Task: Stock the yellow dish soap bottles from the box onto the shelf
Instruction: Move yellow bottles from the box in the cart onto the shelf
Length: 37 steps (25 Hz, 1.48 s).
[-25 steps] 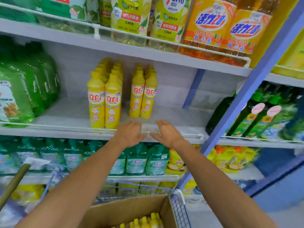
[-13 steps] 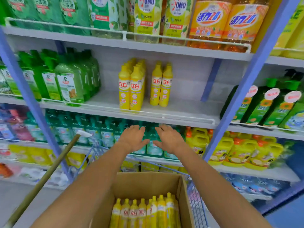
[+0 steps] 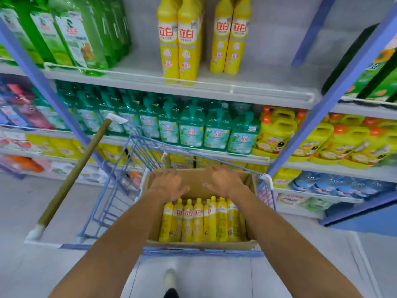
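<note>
A cardboard box (image 3: pixel 199 244) sits in a blue wire cart and holds several yellow dish soap bottles (image 3: pixel 197 220) lying side by side. My left hand (image 3: pixel 167 184) and my right hand (image 3: pixel 224 181) hover over the box's far half, fingers spread and holding nothing. Above, the white shelf (image 3: pixel 257 91) carries two groups of upright yellow dish soap bottles (image 3: pixel 187 39), with bare shelf to their right.
The blue wire cart (image 3: pixel 120 190) stands against the shelving. A wooden broom handle (image 3: pixel 73 177) leans at the left. Green bottles (image 3: pixel 71 33) stand left of the yellow ones, teal pump bottles (image 3: pixel 193 130) below, blue uprights (image 3: pixel 322 117) at the right.
Both hands came down from the shelf's front rail to just above the box. The view tilted downward, bringing the whole box and the floor into sight.
</note>
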### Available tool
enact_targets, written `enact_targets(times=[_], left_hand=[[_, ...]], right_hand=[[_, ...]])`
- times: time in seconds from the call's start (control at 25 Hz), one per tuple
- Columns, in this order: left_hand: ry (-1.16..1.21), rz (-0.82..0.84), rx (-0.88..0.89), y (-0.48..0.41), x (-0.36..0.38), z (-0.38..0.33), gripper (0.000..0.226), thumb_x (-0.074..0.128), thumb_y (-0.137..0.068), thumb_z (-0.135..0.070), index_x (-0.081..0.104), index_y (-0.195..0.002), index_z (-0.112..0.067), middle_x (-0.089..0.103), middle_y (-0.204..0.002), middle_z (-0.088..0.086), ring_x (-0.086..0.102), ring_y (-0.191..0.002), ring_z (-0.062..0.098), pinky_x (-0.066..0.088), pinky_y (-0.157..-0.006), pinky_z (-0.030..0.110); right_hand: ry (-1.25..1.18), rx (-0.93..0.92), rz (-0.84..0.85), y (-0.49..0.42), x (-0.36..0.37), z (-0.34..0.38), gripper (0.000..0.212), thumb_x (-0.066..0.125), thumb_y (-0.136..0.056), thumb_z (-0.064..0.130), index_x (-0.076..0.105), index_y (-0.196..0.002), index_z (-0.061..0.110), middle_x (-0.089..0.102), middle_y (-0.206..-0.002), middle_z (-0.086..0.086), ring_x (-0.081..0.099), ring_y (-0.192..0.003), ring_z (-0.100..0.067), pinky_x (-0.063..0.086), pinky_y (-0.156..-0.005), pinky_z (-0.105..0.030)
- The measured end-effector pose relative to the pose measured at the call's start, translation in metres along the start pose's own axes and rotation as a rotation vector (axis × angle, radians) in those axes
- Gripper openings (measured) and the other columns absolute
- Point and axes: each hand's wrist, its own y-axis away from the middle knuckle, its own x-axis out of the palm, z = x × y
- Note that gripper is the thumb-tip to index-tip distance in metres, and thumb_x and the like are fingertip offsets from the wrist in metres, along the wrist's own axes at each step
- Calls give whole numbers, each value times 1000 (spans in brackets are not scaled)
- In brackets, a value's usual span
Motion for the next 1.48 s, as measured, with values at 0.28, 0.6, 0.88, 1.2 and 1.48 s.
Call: enact_targets(times=[0.28, 0.6, 0.88, 1.2, 1.48], left_hand=[[80, 229, -14, -39, 101, 39, 62, 48, -96, -55, 42, -139, -13, 48, -140, 15, 47, -132, 36, 44, -103, 47], [210, 434, -78, -97, 195, 62, 67, 49, -98, -53, 31, -148, -12, 53, -140, 20, 51, -128, 40, 47, -100, 44], [360, 359, -167, -170, 275, 76, 54, 59, -96, -46, 50, -136, -11, 55, -137, 20, 49, -130, 37, 39, -105, 38], [616, 239, -375, -215, 337, 72, 47, 65, -95, -31, 57, -132, -2, 49, -142, 22, 44, -135, 39, 38, -109, 38], [807, 228, -557, -211, 345, 84, 50, 71, -86, -42, 63, -121, -7, 65, -127, 15, 59, -122, 30, 49, -99, 39]], right_hand=[[-94, 128, 189, -31, 103, -2, 53, 52, -98, 50, 51, -136, 14, 54, -137, -12, 52, -127, -36, 50, -91, -46], [-248, 178, 343, -98, 230, 7, 64, 53, -98, 50, 40, -147, 11, 42, -150, -14, 48, -133, -34, 49, -102, -46], [-310, 296, 303, -170, 325, -15, 56, 57, -97, 46, 50, -135, 5, 50, -139, -18, 51, -129, -36, 46, -101, -42], [-465, 553, 151, -210, 371, -16, 42, 56, -99, 40, 67, -112, 1, 66, -118, -24, 62, -110, -42, 51, -85, -39], [-537, 672, 219, -206, 387, -14, 49, 59, -96, 47, 62, -118, 3, 65, -123, -21, 61, -118, -38, 51, -91, -38]])
